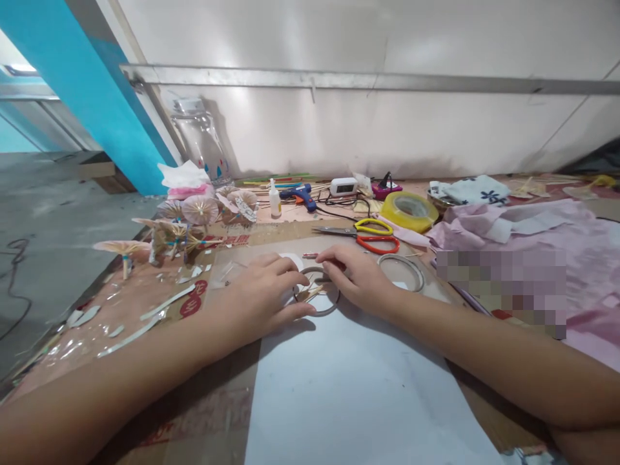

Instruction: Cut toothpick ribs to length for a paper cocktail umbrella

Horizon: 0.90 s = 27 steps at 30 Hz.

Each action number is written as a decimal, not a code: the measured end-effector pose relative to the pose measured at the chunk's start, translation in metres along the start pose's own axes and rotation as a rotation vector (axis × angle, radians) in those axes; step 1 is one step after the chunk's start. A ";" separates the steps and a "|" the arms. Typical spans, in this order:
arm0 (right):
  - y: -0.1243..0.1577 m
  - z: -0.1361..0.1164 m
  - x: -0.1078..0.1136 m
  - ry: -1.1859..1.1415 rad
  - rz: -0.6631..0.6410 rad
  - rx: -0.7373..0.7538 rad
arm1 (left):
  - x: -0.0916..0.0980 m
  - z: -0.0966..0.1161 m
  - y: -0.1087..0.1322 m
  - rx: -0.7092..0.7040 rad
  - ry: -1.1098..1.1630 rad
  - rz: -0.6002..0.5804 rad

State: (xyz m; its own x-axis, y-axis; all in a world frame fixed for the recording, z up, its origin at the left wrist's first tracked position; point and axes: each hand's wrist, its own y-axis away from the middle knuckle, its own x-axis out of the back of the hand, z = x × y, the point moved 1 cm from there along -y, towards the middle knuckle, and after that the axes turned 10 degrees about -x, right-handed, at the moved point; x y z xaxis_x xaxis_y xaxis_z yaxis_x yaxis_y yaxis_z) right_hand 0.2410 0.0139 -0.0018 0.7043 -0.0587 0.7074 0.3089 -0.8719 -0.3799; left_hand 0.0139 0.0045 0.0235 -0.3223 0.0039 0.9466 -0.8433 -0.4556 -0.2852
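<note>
My left hand [264, 292] lies palm down on the work surface, fingers curled, its fingertips pressing on a thin metal ring [317, 312] and small wooden sticks [312, 294] inside it. My right hand [356, 274] rests on the ring's far right side, fingers bent and pressed down, with a red pen [310, 256] just beyond its fingertips. The ring lies at the top edge of a white paper sheet [349, 387]. A white paper disc [293, 259] peeks out behind my left hand.
Scissors with yellow and orange handles [372, 236], a yellow tape roll [409, 210], a clear ring [401, 271], a blue glue gun [300, 194], a glue bottle [275, 199], several paper parasols [184, 223] and pink cloth [533, 245] surround the cardboard [203, 394]. Paper scraps lie at left.
</note>
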 end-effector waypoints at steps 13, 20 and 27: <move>-0.007 0.001 -0.005 -0.087 -0.058 -0.144 | 0.008 0.009 -0.030 0.117 -0.198 -0.229; -0.004 0.001 -0.004 -0.064 -0.084 -0.116 | 0.011 0.024 -0.044 0.111 -0.320 -0.368; -0.004 0.000 -0.002 -0.118 -0.075 -0.172 | 0.006 0.010 -0.037 0.100 -0.230 -0.241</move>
State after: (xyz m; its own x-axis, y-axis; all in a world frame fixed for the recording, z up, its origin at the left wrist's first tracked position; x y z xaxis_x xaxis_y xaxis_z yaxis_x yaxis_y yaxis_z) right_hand 0.2383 0.0179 -0.0021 0.7563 0.0580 0.6517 0.2567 -0.9425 -0.2141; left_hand 0.0476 0.0120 0.0409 -0.0036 -0.0734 0.9973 -0.8336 -0.5506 -0.0436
